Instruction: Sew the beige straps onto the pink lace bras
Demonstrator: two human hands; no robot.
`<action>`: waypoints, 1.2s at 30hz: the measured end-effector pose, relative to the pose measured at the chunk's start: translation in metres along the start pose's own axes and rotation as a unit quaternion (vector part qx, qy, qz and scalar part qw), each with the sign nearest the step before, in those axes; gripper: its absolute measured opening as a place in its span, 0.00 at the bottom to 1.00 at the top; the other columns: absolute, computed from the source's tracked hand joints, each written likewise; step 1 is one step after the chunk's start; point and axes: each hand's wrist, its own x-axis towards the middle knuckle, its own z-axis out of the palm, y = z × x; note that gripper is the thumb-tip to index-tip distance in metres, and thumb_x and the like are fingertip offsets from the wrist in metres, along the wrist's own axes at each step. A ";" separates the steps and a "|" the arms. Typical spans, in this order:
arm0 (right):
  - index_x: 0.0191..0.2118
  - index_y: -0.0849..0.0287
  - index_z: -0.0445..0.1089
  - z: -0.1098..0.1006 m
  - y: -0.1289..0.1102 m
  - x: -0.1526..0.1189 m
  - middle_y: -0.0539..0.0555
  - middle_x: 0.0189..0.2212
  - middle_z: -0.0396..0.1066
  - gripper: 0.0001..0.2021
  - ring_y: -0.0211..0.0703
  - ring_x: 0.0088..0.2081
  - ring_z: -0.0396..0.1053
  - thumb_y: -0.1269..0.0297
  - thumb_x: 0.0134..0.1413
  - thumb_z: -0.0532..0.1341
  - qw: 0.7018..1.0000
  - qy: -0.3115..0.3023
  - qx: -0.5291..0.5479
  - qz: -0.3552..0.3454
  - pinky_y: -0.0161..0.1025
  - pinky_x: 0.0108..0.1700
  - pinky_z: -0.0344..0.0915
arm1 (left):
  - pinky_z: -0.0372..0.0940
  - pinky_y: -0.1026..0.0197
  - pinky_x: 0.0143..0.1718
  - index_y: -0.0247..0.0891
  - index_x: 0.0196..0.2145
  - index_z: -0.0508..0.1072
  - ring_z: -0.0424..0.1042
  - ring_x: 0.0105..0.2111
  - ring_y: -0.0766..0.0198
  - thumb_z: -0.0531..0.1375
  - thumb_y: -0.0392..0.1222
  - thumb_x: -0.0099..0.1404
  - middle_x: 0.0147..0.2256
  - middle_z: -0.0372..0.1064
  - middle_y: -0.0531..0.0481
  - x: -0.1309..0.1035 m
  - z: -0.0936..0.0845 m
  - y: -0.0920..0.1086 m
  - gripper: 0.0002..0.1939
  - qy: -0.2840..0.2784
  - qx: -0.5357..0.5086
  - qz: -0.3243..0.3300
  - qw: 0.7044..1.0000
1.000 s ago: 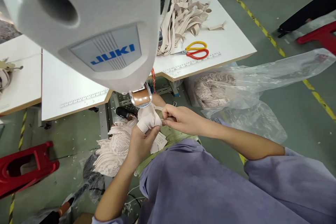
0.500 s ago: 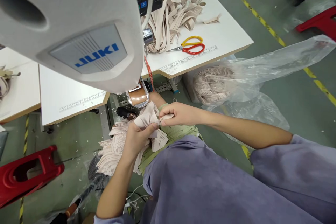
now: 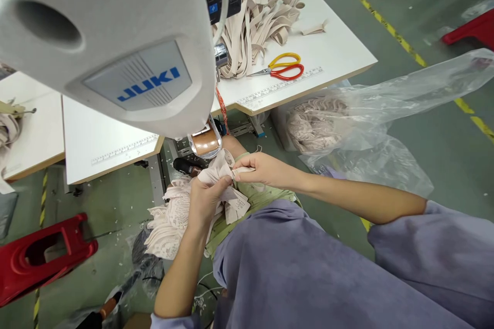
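My left hand (image 3: 210, 195) is closed on a pale pink fabric garment piece (image 3: 216, 172), its thumb pressing the cloth. Close against it, my right hand (image 3: 260, 168) pinches the end of a narrow beige strap (image 3: 244, 170) where it meets the garment. A white printed label (image 3: 238, 207) hangs below the fingers. More pale lace garments (image 3: 170, 218) lie bunched on my lap, left of the green cloth (image 3: 266, 194). Just above my hands is the sewing machine (image 3: 150, 82) with its rounded arm end. Folds of cloth partly hide the fingertips.
Beige straps (image 3: 250, 25) are heaped on the white table (image 3: 339, 46), beside scissors (image 3: 283, 67) with yellow and red handles. Lace pieces (image 3: 318, 121) fill a clear plastic bag (image 3: 386, 128) at right. Red stools (image 3: 46, 257) stand on the floor at either side.
My hands keep their hold on the garment and strap, with only small finger movement. The view has shifted slightly, and the dark-clothed legs at upper right have moved farther out of frame.
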 end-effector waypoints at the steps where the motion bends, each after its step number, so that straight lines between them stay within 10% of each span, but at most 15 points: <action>1: 0.34 0.58 0.76 0.001 -0.001 0.000 0.49 0.26 0.69 0.13 0.37 0.27 0.61 0.53 0.54 0.63 1.000 0.005 -0.012 -0.006 0.35 0.29 0.54 | 0.69 0.61 0.37 0.33 0.31 0.80 0.74 0.32 0.62 0.71 0.43 0.56 0.31 0.78 0.48 -0.001 0.002 0.000 0.10 0.007 -0.004 0.008 1.000; 8: 0.31 0.60 0.75 0.000 -0.015 0.003 0.47 0.23 0.64 0.10 0.33 0.26 0.57 0.58 0.55 0.61 0.988 0.044 -0.119 -0.087 0.34 0.29 0.50 | 0.69 0.60 0.38 0.33 0.31 0.79 0.74 0.33 0.60 0.68 0.45 0.61 0.31 0.77 0.47 -0.012 0.013 0.013 0.10 0.040 0.043 0.064 0.996; 13: 0.36 0.60 0.76 -0.014 -0.036 0.010 0.47 0.24 0.67 0.11 0.32 0.25 0.58 0.58 0.49 0.65 0.999 -0.026 -0.003 -0.044 0.32 0.28 0.53 | 0.70 0.56 0.47 0.40 0.48 0.77 0.75 0.46 0.54 0.65 0.59 0.61 0.45 0.77 0.44 -0.019 -0.003 0.000 0.25 0.074 -0.025 0.090 0.993; 18: 0.38 0.60 0.76 -0.025 -0.074 0.020 0.50 0.28 0.74 0.15 0.35 0.25 0.65 0.56 0.45 0.67 0.988 -0.132 0.075 0.003 0.32 0.26 0.58 | 0.73 0.51 0.43 0.53 0.72 0.34 0.77 0.48 0.53 0.22 0.82 0.53 0.60 0.67 0.39 -0.024 -0.005 -0.021 0.55 0.037 -0.095 0.101 0.990; 21: 0.38 0.58 0.76 -0.029 -0.098 0.030 0.50 0.27 0.73 0.13 0.36 0.25 0.65 0.57 0.47 0.66 0.981 -0.190 -0.021 -0.019 0.33 0.26 0.56 | 0.72 0.47 0.46 0.49 0.70 0.18 0.75 0.51 0.49 0.22 0.82 0.52 0.61 0.65 0.35 -0.021 -0.008 -0.012 0.56 0.053 -0.006 0.208 0.977; 25: 0.24 0.59 0.71 -0.036 -0.120 0.045 0.48 0.20 0.65 0.07 0.34 0.23 0.55 0.64 0.50 0.61 0.948 -0.077 -0.281 -0.126 0.36 0.28 0.50 | 0.64 0.41 0.59 0.49 0.72 0.43 0.65 0.62 0.41 0.54 0.74 0.61 0.64 0.61 0.35 -0.004 -0.040 0.007 0.51 0.047 0.231 0.428 0.872; 29: 0.23 0.58 0.70 -0.038 -0.125 0.053 0.49 0.19 0.64 0.09 0.36 0.25 0.54 0.64 0.50 0.59 0.918 -0.047 -0.355 -0.172 0.38 0.31 0.48 | 0.60 0.44 0.63 0.47 0.67 0.62 0.68 0.59 0.43 0.68 0.52 0.60 0.60 0.68 0.39 0.021 -0.071 0.018 0.40 -0.021 0.478 0.467 0.744; 36: 0.26 0.59 0.72 -0.038 -0.126 0.052 0.50 0.20 0.65 0.09 0.37 0.25 0.55 0.62 0.50 0.59 0.917 -0.045 -0.353 -0.181 0.38 0.30 0.47 | 0.62 0.45 0.62 0.46 0.60 0.73 0.72 0.53 0.44 0.68 0.48 0.61 0.52 0.75 0.39 0.044 -0.076 0.028 0.28 -0.054 0.567 0.443 0.693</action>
